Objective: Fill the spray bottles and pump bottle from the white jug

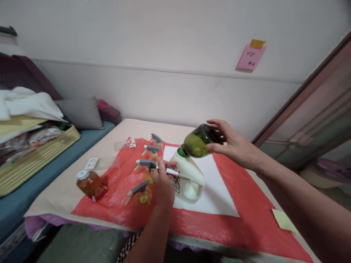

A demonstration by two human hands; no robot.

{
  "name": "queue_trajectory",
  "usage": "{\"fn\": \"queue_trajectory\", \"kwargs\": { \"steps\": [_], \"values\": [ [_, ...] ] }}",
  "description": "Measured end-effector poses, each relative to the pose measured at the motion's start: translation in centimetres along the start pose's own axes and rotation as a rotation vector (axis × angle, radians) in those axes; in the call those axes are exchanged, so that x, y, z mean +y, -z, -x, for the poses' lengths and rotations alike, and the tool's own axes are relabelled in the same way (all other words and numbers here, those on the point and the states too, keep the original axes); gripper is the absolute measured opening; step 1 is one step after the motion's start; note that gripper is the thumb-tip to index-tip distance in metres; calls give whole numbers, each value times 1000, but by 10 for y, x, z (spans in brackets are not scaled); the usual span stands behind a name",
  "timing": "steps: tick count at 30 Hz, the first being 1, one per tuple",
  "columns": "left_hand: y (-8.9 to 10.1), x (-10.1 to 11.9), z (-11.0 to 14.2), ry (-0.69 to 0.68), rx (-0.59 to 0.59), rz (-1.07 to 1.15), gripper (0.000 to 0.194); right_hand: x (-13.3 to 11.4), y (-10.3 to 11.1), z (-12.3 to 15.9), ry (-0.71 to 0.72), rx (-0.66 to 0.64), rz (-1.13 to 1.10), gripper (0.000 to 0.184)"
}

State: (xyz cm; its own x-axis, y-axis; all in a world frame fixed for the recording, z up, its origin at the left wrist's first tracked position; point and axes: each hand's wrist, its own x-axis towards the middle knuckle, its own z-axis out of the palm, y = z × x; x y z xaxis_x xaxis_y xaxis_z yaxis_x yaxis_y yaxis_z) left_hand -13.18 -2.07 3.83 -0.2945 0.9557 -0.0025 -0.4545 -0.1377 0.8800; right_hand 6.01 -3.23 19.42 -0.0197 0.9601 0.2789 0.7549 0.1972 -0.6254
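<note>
My right hand grips a dark green translucent bottle around its base end. The bottle is tilted, with yellow-green liquid inside and its neck at the mouth of a white plastic jug. The jug stands upright and has a see-through handle. My left hand is closed around a grey trigger spray head, whose white tube crosses in front of the jug. Whether these fingers also touch the jug I cannot tell. Left of it stand several spray bottles with grey triggers, holding orange or yellowish liquid.
A square jar of amber liquid with a white lid stands at the left. White paper lies under the jug on a red sheet. A yellow note is near the right edge. Clear plastic packaging lies at the back left.
</note>
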Motion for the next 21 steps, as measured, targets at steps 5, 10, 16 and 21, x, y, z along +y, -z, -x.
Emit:
{"fn": "queue_trajectory", "kwargs": {
  "steps": [5, 10, 16, 21],
  "values": [
    [1, 4, 1, 103, -32, 30, 45, -12, -6, -9, 17, 18, -24, 76],
    [2, 6, 1, 104, -40, 21, 44, -16, -10, -12, 44, 29, -16, 73],
    [3, 3, 2, 109, -56, 9, 47, -6, -13, -3, 59, 57, -80, 72],
    [2, 1, 2, 52, -62, -32, 48, 18, -25, 23, -1, 156, -290, 76]
  ]
}}
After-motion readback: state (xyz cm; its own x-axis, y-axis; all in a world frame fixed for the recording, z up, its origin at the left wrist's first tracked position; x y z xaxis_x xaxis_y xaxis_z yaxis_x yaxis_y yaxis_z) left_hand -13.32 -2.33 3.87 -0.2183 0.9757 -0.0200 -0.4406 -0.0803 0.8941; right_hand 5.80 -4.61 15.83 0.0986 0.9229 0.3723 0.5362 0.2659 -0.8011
